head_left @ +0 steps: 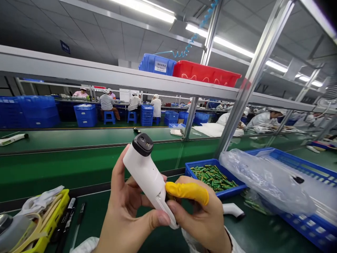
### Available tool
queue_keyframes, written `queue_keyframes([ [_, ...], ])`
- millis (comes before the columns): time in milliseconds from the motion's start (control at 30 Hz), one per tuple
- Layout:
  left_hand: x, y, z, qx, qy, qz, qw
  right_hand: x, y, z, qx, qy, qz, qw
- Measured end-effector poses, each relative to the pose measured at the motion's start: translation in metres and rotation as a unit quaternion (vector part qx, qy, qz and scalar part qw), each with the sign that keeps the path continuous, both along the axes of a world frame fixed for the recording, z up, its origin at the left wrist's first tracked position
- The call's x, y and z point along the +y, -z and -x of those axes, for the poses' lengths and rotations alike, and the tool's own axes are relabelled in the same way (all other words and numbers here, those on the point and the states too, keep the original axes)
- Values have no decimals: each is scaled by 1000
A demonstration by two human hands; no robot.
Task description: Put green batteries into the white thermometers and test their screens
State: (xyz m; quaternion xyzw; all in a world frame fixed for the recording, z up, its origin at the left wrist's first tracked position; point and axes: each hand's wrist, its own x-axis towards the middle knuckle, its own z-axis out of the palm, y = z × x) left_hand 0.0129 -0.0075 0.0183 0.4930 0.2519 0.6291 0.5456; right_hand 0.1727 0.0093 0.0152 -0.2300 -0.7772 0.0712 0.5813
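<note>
A white infrared thermometer with a black two-lens head is held up in front of me, tilted, head to the upper left. My left hand is closed around its body, thumb on the lower handle. My right hand, with a yellow finger cot on the index finger, pinches the handle's right side. The handle looks open there; something small and dark shows between the fingers, too hidden to name. Behind my right hand stands a blue bin of green batteries. Another white thermometer lies beside that hand.
A blue crate with a plastic bag stands at right. At left are a yellow tray of tools and several pens. A metal post and a shelf with blue and red bins rise ahead. People work beyond.
</note>
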Motion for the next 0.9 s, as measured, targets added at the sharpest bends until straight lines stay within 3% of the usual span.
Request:
queue_keyframes([
  [100, -2, 0, -1, 13, -18, 18, 1000, 4, 5, -4, 23, -42, 51, 998],
  [333, 12, 7, -5, -4, -42, -6, 999, 3, -6, -9, -61, -16, -17, 998],
  [500, 16, 8, -3, -5, -2, -17, 1000, -1, -9, -9, -35, -11, 51, 998],
  [600, 15, 8, 0, 26, -9, -13, 1000, 1, -7, -10, -52, -6, 55, 997],
  [800, 15, 3, 4, 88, -34, -2, 996, 8, -9, -14, -111, -12, -8, 994],
  [900, 12, 2, 3, 118, -35, 3, 992, 10, -12, -12, -110, -44, 27, 993],
])
